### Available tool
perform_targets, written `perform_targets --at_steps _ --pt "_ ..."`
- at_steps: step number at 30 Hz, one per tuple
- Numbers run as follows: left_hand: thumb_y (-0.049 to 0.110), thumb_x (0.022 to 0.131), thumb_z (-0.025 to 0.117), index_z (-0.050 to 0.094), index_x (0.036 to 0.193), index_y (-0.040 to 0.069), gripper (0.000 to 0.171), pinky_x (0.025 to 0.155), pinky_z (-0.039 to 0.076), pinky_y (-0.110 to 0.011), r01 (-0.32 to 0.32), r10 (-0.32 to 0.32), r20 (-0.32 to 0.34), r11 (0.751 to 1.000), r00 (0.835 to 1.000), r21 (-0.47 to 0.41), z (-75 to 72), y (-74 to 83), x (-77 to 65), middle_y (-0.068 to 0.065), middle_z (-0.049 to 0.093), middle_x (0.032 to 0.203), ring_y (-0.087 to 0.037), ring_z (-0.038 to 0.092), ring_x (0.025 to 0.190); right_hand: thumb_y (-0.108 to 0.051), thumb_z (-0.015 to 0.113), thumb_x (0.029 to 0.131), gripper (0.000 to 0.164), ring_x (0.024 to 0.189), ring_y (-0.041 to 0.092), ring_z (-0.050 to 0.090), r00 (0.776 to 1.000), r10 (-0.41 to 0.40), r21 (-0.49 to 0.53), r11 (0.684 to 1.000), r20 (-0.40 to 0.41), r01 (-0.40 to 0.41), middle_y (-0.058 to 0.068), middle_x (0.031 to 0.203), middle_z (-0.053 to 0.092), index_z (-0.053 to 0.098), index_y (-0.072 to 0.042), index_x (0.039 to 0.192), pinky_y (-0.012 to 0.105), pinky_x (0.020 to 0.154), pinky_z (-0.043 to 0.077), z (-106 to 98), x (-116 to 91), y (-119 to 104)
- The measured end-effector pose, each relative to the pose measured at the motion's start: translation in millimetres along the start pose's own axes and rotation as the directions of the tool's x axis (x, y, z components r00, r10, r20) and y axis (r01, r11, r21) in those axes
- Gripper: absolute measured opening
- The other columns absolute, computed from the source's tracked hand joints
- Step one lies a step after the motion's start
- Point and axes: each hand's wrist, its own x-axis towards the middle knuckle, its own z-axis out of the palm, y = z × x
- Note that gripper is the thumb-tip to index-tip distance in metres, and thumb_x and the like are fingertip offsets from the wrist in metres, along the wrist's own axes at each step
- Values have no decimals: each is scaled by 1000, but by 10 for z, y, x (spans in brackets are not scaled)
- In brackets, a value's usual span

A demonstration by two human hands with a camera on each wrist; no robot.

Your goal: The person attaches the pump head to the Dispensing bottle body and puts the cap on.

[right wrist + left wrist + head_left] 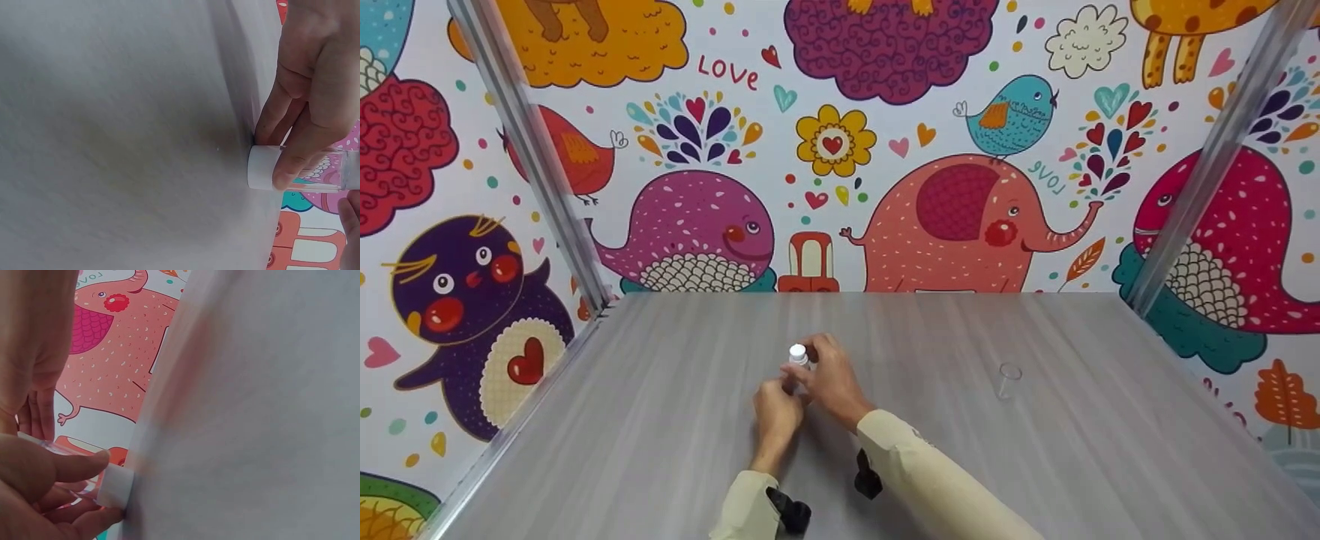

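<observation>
A clear bottle (332,185) with a white cap (798,350) and a white base (262,167) stands upright at the left-centre of the table. My left hand (778,412) grips it low, thumb and fingers round the clear body just above the base; the left wrist view also shows this white base (116,486) against the tabletop. Higher up, the right hand (832,375) holds the bottle's upper part, thumb in front and index finger behind, just below the cap. In the right wrist view, only fingertips (349,219) of the right hand show at the edge.
A small clear glass tube (1009,380) stands on the wood-grain table (1072,450) to the right of the hands. Metal posts (536,150) rise at the table's sides, in front of cartoon-printed walls. Black devices (868,474) sit near both cuffs.
</observation>
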Motion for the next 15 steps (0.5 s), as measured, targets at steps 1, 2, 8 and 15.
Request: perform_targets --at_steps 1,2,8,15 --pt "-10 68 72 62 63 -1 15 54 31 -30 9 -9 1 1000 1000 -4 1 -2 -3 2 43 57 -16 38 55 -26 79 85 32 90 14 53 1000 3 -4 1000 1 -3 4 98 58 62 -9 107 22 79 48 3 0 1" --pt "-10 68 73 61 62 -1 16 54 31 -30 14 -14 -1 1000 1000 -1 1 -3 -6 2 43 57 -15 38 55 -27 79 85 33 89 14 53 1000 7 -6 1000 4 -7 3 98 58 62 -9 107 22 78 47 5 -2 0" --pt "-9 69 71 58 64 1 17 55 33 -31 48 -48 5 999 999 -6 -11 0 -23 0 47 60 -17 39 58 -35 78 85 42 96 19 58 1000 -1 28 1000 14 0 5 103 60 61 -8 111 28 85 52 5 -6 27" --pt "-9 69 68 60 65 -1 13 56 35 -32 -5 5 14 1000 1000 4 -15 -5 -14 -4 54 61 -18 40 59 -22 67 94 37 119 25 61 995 -68 132 990 68 59 11 124 62 58 -7 126 44 106 48 -68 6 54"
